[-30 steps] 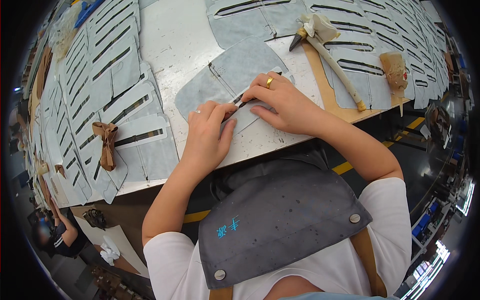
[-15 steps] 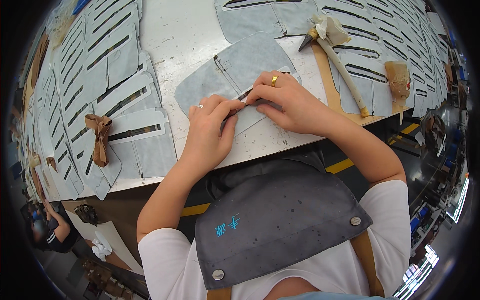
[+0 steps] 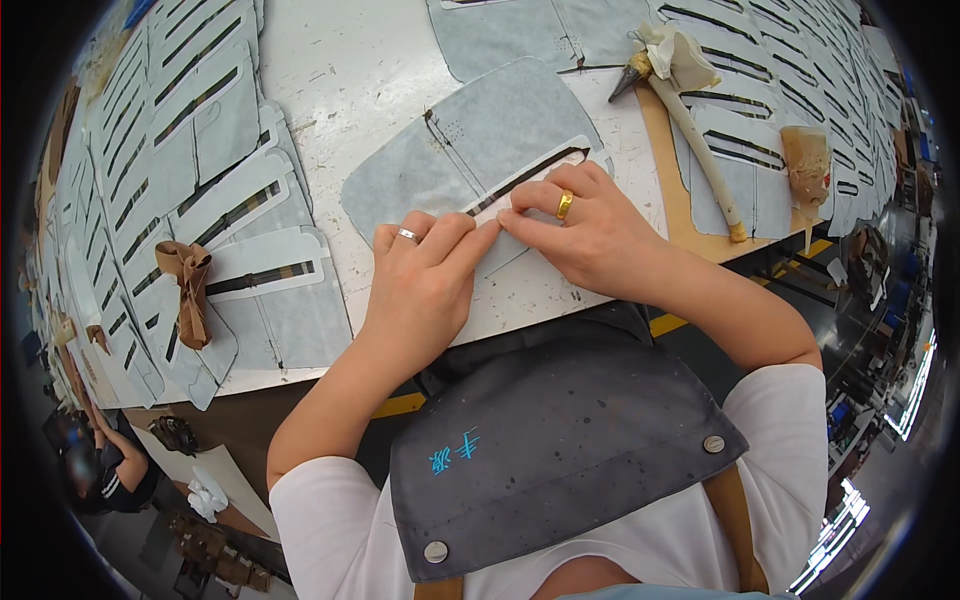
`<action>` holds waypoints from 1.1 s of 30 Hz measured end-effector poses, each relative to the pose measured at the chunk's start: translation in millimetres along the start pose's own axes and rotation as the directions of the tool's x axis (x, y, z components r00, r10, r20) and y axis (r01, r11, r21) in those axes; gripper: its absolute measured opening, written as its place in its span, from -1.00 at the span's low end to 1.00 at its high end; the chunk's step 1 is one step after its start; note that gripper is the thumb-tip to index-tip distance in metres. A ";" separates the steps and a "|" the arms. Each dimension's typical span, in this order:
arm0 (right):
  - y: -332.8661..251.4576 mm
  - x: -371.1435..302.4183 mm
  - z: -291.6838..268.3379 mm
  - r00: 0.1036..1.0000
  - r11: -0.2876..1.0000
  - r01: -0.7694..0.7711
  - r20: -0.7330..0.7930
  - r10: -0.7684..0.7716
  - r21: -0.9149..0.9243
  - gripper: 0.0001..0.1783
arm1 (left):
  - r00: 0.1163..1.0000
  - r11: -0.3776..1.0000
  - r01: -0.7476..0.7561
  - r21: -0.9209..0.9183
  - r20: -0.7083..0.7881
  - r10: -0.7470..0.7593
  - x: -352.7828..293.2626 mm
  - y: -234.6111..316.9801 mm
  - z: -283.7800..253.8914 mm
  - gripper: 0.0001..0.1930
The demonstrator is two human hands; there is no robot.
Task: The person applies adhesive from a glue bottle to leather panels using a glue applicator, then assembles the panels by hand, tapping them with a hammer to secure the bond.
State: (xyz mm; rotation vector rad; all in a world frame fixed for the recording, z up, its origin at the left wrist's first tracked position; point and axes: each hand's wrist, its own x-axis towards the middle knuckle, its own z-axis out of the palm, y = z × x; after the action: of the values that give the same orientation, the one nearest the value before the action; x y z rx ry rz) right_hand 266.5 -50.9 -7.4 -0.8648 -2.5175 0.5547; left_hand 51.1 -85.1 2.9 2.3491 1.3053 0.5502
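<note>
A grey-blue panel (image 3: 400, 170), of fabric or leather by its look, lies on the white table in front of me. It has a stitched seam and a long slot with a dark strip (image 3: 535, 178) framed in white. My left hand (image 3: 425, 270) is closed at the panel's near edge, with thumb and forefinger pinched together. My right hand (image 3: 585, 230) is closed beside it, pinching the same edge just below the slot. The two sets of fingertips almost meet. What exactly lies between them is hidden.
Overlapping stacks of similar panels (image 3: 205, 115) cover the left side, with a twisted brown strip (image 3: 190, 290) on top. At right lie a hammer-like tool with a pale handle (image 3: 695, 150), a yellowish block (image 3: 805, 170) and more panels (image 3: 735, 200). Another person (image 3: 110, 455) is at far left.
My right hand has shifted right and slightly down, uncovering more of the slot and its dark strip. My left hand has moved slightly down, still at the near edge.
</note>
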 end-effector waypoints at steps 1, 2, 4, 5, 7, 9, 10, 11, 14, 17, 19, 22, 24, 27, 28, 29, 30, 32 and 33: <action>-0.7 -1.2 0.9 1.000 0.998 0.021 -0.017 -0.022 -0.056 -0.77 | 1.000 1.000 -0.004 0.000 0.000 0.004 -0.7 0.1 0.2 -0.65; 0.3 -0.5 0.7 0.999 0.998 0.024 -0.021 -0.025 -0.058 -0.77 | 1.000 1.000 -0.019 0.009 0.007 0.019 -2.4 -1.5 1.8 -0.62; 2.3 0.7 -0.7 0.997 0.993 -0.080 -0.014 0.081 0.083 -0.76 | 0.999 0.999 -0.037 0.024 0.010 0.037 -3.7 -3.4 4.2 -0.59; 1.4 0.3 -0.4 0.997 0.994 -0.079 -0.018 0.081 0.079 -0.76 | 1.000 1.000 -0.022 -0.007 -0.021 0.022 -3.6 -3.3 6.5 -0.59; -0.7 -1.0 0.6 0.962 0.945 -0.220 -0.106 0.251 0.244 -0.74 | 0.999 0.999 -0.013 -0.038 -0.052 0.011 -2.5 -2.9 8.4 -0.59; 1.3 -1.7 1.8 0.971 0.960 -0.183 -0.113 0.210 0.213 -0.73 | 0.998 1.000 -0.017 -0.026 -0.054 0.016 -2.5 -1.9 7.4 -0.58; 2.4 -2.6 2.5 0.979 0.972 -0.148 -0.113 0.170 0.182 -0.72 | 0.998 1.000 -0.020 -0.023 -0.053 0.019 -3.1 -2.1 7.4 -0.58; 2.5 -4.2 2.3 0.978 0.973 -0.149 -0.117 0.171 0.178 -0.72 | 0.999 0.999 -0.021 -0.033 -0.047 0.020 -3.6 -2.5 7.6 -0.56; 4.4 -10.2 -2.6 0.999 0.992 0.040 -0.020 -0.043 -0.121 -0.69 | 0.999 0.999 -0.026 -0.039 -0.048 0.024 -5.2 -3.6 10.4 -0.53; 13.4 -17.6 -17.6 0.993 0.955 0.116 0.029 -0.112 -0.273 -0.68 | 0.998 0.999 -0.020 -0.030 -0.058 0.018 -5.6 -2.3 10.0 -0.54; 19.2 -20.5 -27.0 1.000 0.940 0.002 -0.003 -0.004 -0.342 -0.67 | 0.998 1.000 -0.010 -0.025 -0.063 0.008 -6.3 -1.0 11.3 -0.57; 4.3 -10.8 -20.8 0.994 0.986 -0.073 -0.086 0.060 -0.152 -0.70 | 0.995 0.999 0.024 -0.041 -0.098 -0.028 -5.2 -1.0 12.6 -0.64; -14.4 0.3 -5.0 0.974 0.983 -0.079 -0.196 0.112 0.169 -0.74 | 0.992 0.996 0.033 -0.084 -0.119 -0.043 -4.8 -2.2 13.1 -0.70; -18.3 5.0 16.6 0.979 0.975 -0.084 -0.166 0.119 0.204 -0.74 | 0.990 0.997 0.024 -0.072 -0.134 -0.033 -9.0 -5.5 10.9 -0.68; -19.3 5.4 15.8 0.984 0.983 -0.080 -0.147 0.104 0.166 -0.75 | 0.991 0.997 0.027 -0.070 -0.131 -0.036 -11.9 -6.4 9.4 -0.68; -18.9 4.1 16.6 0.984 0.982 -0.079 -0.146 0.104 0.170 -0.75 | 0.991 0.999 0.004 -0.037 -0.133 -0.009 -14.6 -6.6 8.0 -0.69; -18.6 2.6 17.6 0.989 0.989 -0.071 -0.120 0.086 0.127 -0.73 | 0.991 1.000 -0.020 -0.004 -0.134 0.019 -17.6 -6.4 6.7 -0.69; -18.9 1.0 19.2 0.993 0.994 -0.061 -0.094 0.069 0.088 -0.72 | 0.994 0.999 -0.003 0.045 -0.113 0.008 -24.7 -3.6 2.6 -0.71; -19.3 0.7 19.9 0.993 0.999 -0.042 -0.105 0.045 0.027 -0.69 | 0.995 0.996 0.009 0.094 -0.095 0.000 -29.1 -2.1 0.6 -0.73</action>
State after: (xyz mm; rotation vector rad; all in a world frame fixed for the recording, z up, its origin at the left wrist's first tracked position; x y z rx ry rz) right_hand 246.7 -69.0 -14.3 -0.9175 -2.3970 0.5389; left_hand 35.7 -109.2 -2.9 2.4217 1.4066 0.6186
